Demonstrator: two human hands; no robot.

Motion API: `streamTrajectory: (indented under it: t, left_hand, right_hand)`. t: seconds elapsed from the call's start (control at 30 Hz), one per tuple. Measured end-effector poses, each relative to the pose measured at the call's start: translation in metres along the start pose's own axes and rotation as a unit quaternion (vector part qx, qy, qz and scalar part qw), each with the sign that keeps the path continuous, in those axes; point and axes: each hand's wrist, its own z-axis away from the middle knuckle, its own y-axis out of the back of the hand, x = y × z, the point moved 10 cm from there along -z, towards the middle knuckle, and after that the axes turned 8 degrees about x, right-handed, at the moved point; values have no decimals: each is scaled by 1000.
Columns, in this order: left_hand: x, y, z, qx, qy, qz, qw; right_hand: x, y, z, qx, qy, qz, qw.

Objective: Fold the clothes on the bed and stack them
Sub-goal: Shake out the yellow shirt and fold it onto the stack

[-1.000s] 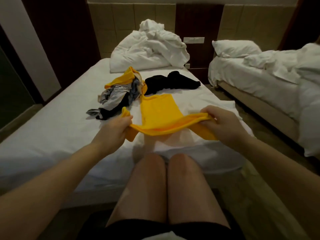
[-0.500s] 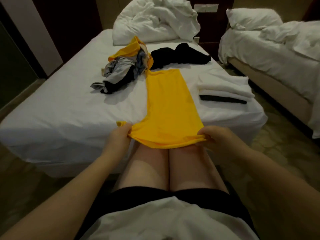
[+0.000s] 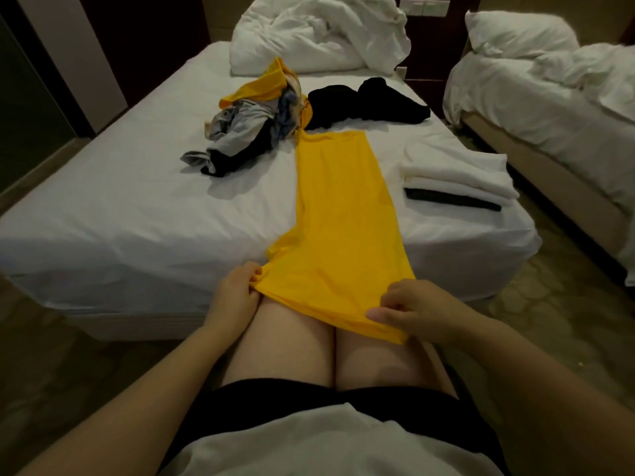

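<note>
Two hands (image 3: 237, 293) (image 3: 417, 308) on one yellow shirt (image 3: 343, 218).

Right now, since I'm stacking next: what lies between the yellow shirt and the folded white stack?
In the head view, only bare bed sheet lies between the yellow shirt and the folded white stack.

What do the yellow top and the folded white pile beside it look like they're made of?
Yellow top: thin, smooth knit with a slight sheen, probably synthetic; it drapes limply off the bed. Folded white pile: thicker, matte, soft cloth, perhaps cotton towelling, judging by its plump rounded folds.
</note>
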Motion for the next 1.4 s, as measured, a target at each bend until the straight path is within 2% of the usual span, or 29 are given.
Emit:
streamTrajectory:
  t: [0.13, 0.2, 0.3, 0.47, 0.57, 0.67, 0.7, 0.73, 0.77, 0.83, 0.87, 0.9, 0.97, 1.03, 1.1, 1.23, 1.4]
  left_hand:
    - [-25, -2, 1, 28, 93, 0, 995]
    - [-30, -6, 2, 29, 109, -8, 994]
    - [-30, -10, 2, 10, 111, -21, 994]
    - [-45, -4, 2, 15, 198, -2, 980]
    - [-46, -7, 0, 28, 224, 94, 970]
    - [-43, -15, -4, 53, 274, 287, 916]
    - [-40, -15, -6, 60, 277, 317, 905]
    - [-36, -11, -9, 73, 260, 330, 905]
    - [-24, -2, -15, 86, 209, 309, 924]
    - [15, 13, -25, 88, 69, 221, 969]
    - [40, 15, -28, 74, -9, 183, 980]
    - [69, 9, -29, 33, -81, 169, 982]
    - [112, -21, -22, -104, -164, 142, 971]
    - [121, -56, -10, -239, -177, 106, 949]
    - [107, -73, -4, -317, -126, 91, 936]
    - [104, -64, 0, -315, -108, 156, 930]
    - [95, -39, 9, -284, -177, 124, 934]
  right_hand:
    - [-25, 0, -43, 53, 16, -15, 998]
    - [-40, -12, -63, 50, 23, -30, 998]
    - [-51, -30, -82, 53, 4, -71, 996]
    - [-45, -40, -85, 104, -42, -112, 987]
    - [-43, -46, -83, 109, -67, -119, 985]
    - [-47, -51, -81, 114, -64, -89, 987]
    - [-49, -53, -78, 112, -58, -74, 989]
    - [-52, -54, -75, 110, -51, -57, 991]
    - [-55, -55, -72, 106, -43, -40, 993]
    - [-63, -55, -67, 101, -30, -21, 994]
    - [-66, -56, -65, 102, -22, -18, 994]
    - [-70, -56, -64, 104, -12, -14, 994]
    - [-70, -57, -58, 106, -9, -25, 994]
    - [-65, -60, -48, 92, -26, -55, 994]
    - [-64, -64, -39, 73, -7, -65, 995]
    - [-66, -52, -35, 72, 47, -73, 994]
    - [-43, -30, -26, 108, 12, -70, 992]
